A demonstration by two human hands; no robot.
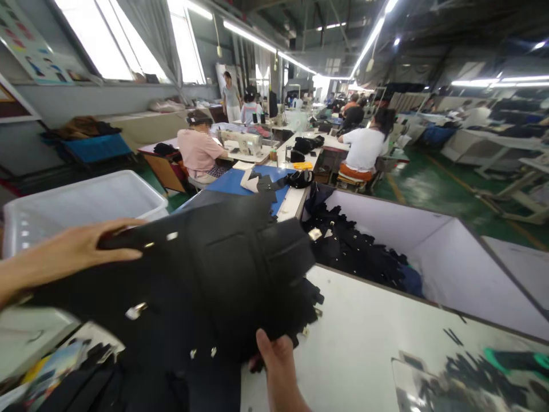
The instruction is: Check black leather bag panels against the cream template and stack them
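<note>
Fabric fills the lower centre of the frame: a bundle of black pieces (214, 274) with small metal fittings, held up over the white desk (364, 343) between two hands. At the left edge the left hand (72, 249) lies flat on the bundle's upper left corner, fingers (124, 226) stretched out along the cloth, while at the bottom centre the right hand (274, 355) grips the bundle's lower edge, thumb on top. Right of the bundle, a white-walled bin (429, 240) holds more black pieces (355, 252), and seated workers sew in the upper centre.
</note>
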